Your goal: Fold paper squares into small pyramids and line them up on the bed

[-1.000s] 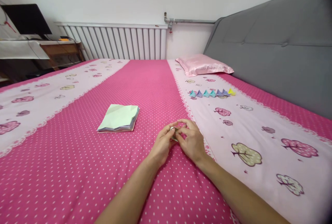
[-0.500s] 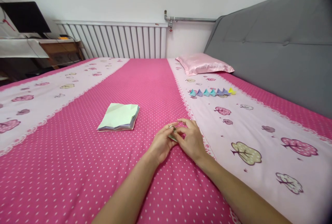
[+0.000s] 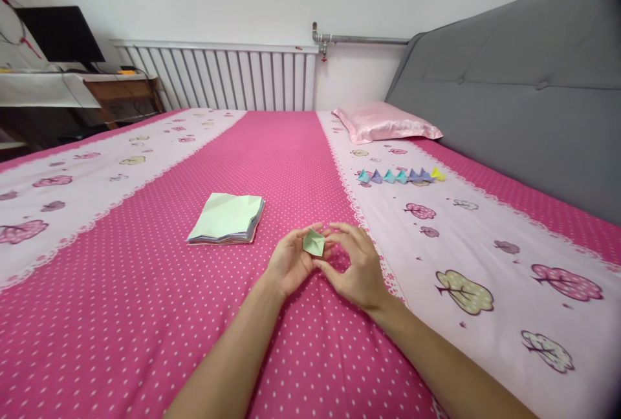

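A small folded piece of pale green paper (image 3: 314, 242) is pinched between my two hands just above the pink dotted bedsheet (image 3: 145, 315). My left hand (image 3: 288, 260) holds its left side with curled fingers. My right hand (image 3: 356, 264) grips its right side with thumb and fingertips. A stack of pale green paper squares (image 3: 227, 218) lies on the sheet to the left of my hands. A row of several small folded paper shapes (image 3: 400, 176), blue, purple and one yellow, sits farther off on the light pink strip to the right.
A pink satin pillow (image 3: 385, 123) lies at the head of the bed by the grey padded headboard (image 3: 524, 83). A white radiator (image 3: 218, 76) runs along the far wall. A desk with a dark monitor (image 3: 61, 34) stands at the far left.
My hands have lifted the folded paper a little and turned it, so its green face now shows between my fingers. The view has shifted slightly.
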### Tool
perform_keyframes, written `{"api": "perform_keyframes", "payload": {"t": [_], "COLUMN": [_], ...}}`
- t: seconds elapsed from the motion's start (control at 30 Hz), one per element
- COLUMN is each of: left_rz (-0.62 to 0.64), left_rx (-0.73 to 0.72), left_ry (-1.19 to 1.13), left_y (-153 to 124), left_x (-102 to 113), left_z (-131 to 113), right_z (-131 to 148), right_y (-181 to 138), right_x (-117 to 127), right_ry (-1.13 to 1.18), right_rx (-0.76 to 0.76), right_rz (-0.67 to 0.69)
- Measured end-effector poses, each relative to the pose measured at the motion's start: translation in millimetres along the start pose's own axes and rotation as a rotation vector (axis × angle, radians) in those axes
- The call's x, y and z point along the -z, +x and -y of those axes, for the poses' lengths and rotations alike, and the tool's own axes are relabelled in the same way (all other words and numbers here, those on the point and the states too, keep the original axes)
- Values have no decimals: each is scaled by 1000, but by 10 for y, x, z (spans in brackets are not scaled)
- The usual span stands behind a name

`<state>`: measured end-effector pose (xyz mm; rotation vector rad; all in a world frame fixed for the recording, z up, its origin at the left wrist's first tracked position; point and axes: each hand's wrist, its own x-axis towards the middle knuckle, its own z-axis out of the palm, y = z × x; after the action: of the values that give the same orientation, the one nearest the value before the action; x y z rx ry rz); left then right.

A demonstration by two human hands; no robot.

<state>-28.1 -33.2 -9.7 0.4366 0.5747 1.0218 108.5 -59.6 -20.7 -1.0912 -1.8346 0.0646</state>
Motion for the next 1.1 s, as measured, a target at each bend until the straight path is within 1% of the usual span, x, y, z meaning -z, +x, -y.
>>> {"api": "perform_keyframes", "payload": {"t": [0.2,0.5,0.57,0.73,0.83,0.9,1.0,1.07,1.1], "left_rz": [84,73,49,-126,-190,-204,-187,-184,-184], "left_rx": [53,71,72,6,-62,-116,-186,-215,-218], "left_ry": [50,69,107,292,428,521,651,708,722], "left_y": [-22,-4,15,82,142,189,257,289,299], "left_x": [20,13,9,-6,15,51,116,150,160], "left_z": [-24,-52,-45,31,112,168,229,248,251], "right_z": [-8,-69,-89,-183,-330,-490,-827,-1098,-1241], "right_y": [-6,24,57,181,261,302,337,343,343], "right_x": [-10,-8,17,169,324,461,723,924,1027], "right_ry": [45,19,16,-4,33,40,-82,-254,-295], "right_rx": [21,1,-20,-122,-214,-272,-329,-405,-437], "right_rz": [26,29,16,-11,-5,-24,-14,-24,-33]}}
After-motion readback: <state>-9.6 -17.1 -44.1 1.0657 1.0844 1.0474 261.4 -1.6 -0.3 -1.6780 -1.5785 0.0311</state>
